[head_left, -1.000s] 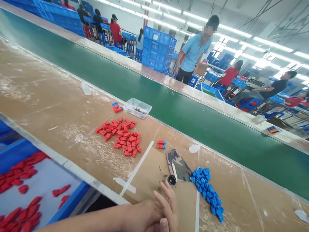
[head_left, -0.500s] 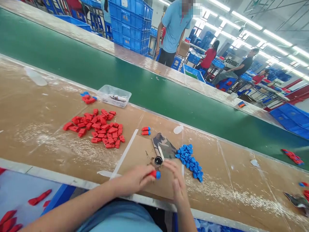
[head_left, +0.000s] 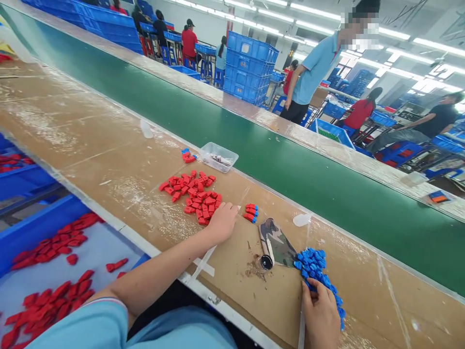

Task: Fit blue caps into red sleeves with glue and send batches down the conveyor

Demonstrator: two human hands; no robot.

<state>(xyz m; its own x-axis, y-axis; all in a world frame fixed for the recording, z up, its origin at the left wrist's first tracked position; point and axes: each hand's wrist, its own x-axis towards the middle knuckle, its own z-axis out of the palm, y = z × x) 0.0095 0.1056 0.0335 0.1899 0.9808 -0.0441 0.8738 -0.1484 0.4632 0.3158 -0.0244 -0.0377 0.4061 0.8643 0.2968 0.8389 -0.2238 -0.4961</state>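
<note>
My left hand [head_left: 222, 223] lies at the right edge of a pile of red plastic pieces [head_left: 196, 194], back upward; its fingertips are hidden. At the pile of blue plastic pieces [head_left: 313, 261], my right hand [head_left: 321, 310] has thumb and forefinger closed around a small blue piece. Between the hands stands a small round pot [head_left: 266, 262] with a dark top, and a whitish stick [head_left: 271, 251] lies against it. Behind the pot is a camouflage-patterned piece [head_left: 281, 245]. Three joined red-and-blue pieces [head_left: 250, 213] sit in a row beyond my left hand.
A clear plastic tray [head_left: 220, 157] with small items stands by the green conveyor belt [head_left: 290, 160]. Blue bins with red pieces [head_left: 69, 237] are below the table's edge at left. Across the belt, a person in a light blue shirt [head_left: 317, 63] stands near stacked blue crates [head_left: 249, 68].
The red-and-blue piece has left my left hand, and the row has grown from two to three. My left hand moved to the red pile, my right to the blue. The view turned left.
</note>
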